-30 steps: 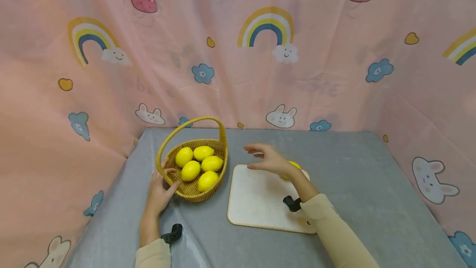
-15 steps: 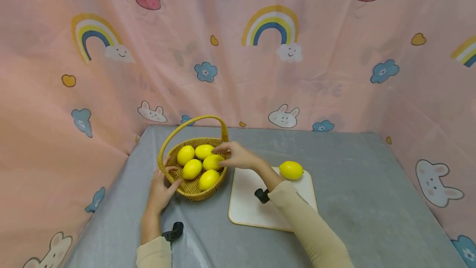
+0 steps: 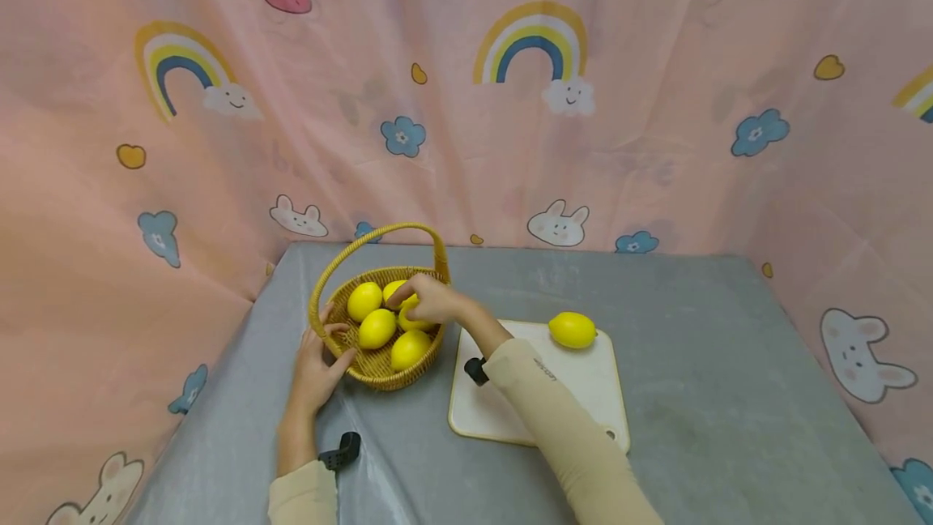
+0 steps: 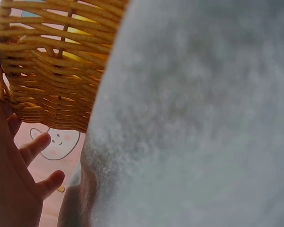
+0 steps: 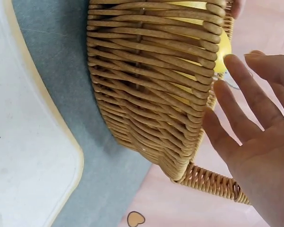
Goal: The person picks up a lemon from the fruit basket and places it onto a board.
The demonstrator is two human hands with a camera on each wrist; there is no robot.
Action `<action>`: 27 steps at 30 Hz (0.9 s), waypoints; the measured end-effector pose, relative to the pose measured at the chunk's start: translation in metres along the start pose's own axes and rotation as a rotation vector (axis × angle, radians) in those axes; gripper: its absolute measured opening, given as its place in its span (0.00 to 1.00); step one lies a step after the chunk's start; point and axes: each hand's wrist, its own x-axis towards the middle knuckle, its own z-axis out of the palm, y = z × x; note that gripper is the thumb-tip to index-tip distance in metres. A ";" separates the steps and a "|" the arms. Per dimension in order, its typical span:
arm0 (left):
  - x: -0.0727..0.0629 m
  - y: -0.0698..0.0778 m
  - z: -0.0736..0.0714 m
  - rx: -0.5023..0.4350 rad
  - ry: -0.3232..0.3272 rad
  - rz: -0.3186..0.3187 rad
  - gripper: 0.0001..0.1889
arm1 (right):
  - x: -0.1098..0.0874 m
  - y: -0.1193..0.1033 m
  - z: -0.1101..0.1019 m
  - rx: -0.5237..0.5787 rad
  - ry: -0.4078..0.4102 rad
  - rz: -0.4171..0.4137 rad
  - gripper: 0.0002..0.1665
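Observation:
A yellow wicker basket [image 3: 382, 379] with a tall arched handle holds several yellow lemons [image 3: 377, 329]. At its left side my left hand [image 3: 315, 375] grips the rim by the foot of the handle. In the left wrist view, two fingers [image 4: 35, 146] stick out below the woven wall. My right hand [image 3: 433, 298] reaches over the basket's right rim, fingers lowered above the two right-hand lemons, which it partly covers. Its fingers [image 5: 253, 94] are spread and fairly straight in the right wrist view, fingertips close to a lemon [image 5: 222, 52].
To the right of the basket, a white cutting board [image 3: 503, 411] lies on the grey table [image 3: 700, 379], partly under the right sleeve. One lemon [image 3: 572, 330] rests at the board's far right corner. A pink printed curtain [image 3: 466, 160] hangs behind and along both sides.
My right hand has moved left, from above the board to over the lemons in the basket, uncovering the lemon on the board. The left hand stays at the basket's rim.

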 end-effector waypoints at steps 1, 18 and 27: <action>0.000 0.000 0.000 -0.005 -0.001 0.001 0.18 | 0.001 0.001 0.001 -0.014 -0.010 0.008 0.26; -0.002 0.001 0.001 -0.009 0.002 -0.003 0.17 | 0.003 0.001 0.018 -0.327 -0.114 0.094 0.22; -0.001 -0.001 0.001 -0.019 0.003 -0.003 0.17 | 0.008 0.002 0.026 -0.374 -0.097 0.121 0.25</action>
